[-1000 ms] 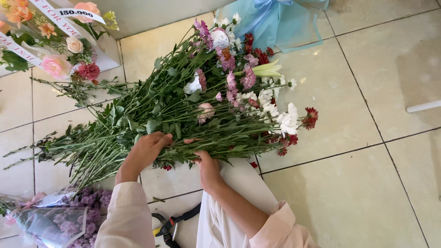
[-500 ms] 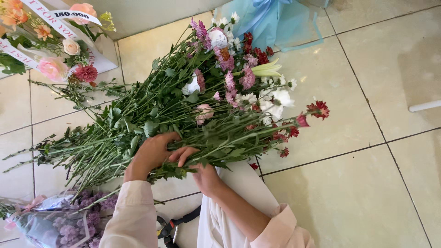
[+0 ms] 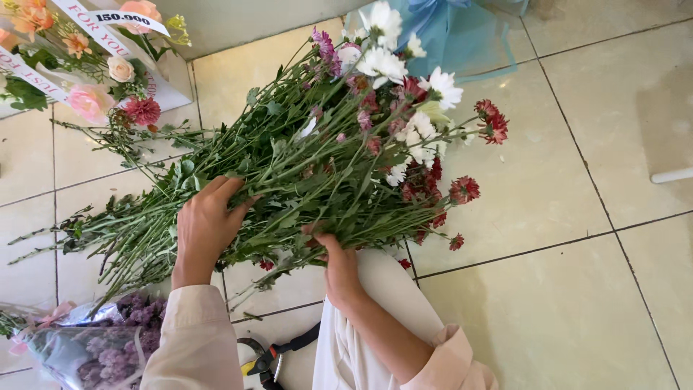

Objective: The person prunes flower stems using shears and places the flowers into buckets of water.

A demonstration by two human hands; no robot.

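A big loose bundle of cut flowers (image 3: 310,166) lies slanted across the tiled floor, with white, red and purple heads at the upper right and green stems fanning to the lower left. My left hand (image 3: 204,230) rests flat on the leafy stems near the middle of the bundle, fingers spread. My right hand (image 3: 338,266) reaches under the bundle's lower edge, its fingers curled around some stems there. Both sleeves are pale pink.
A pink and orange arrangement (image 3: 86,65) with a ribbon and a price tag stands at the top left. Blue wrapping (image 3: 462,36) lies at the top. A wrapped purple bouquet (image 3: 94,347) sits at the bottom left. Pruning shears (image 3: 271,357) lie by my knee.
The bundle has been gathered and lifted a little, its heads shifting right. My left hand slid onto the stems, and my right hand closed under them.
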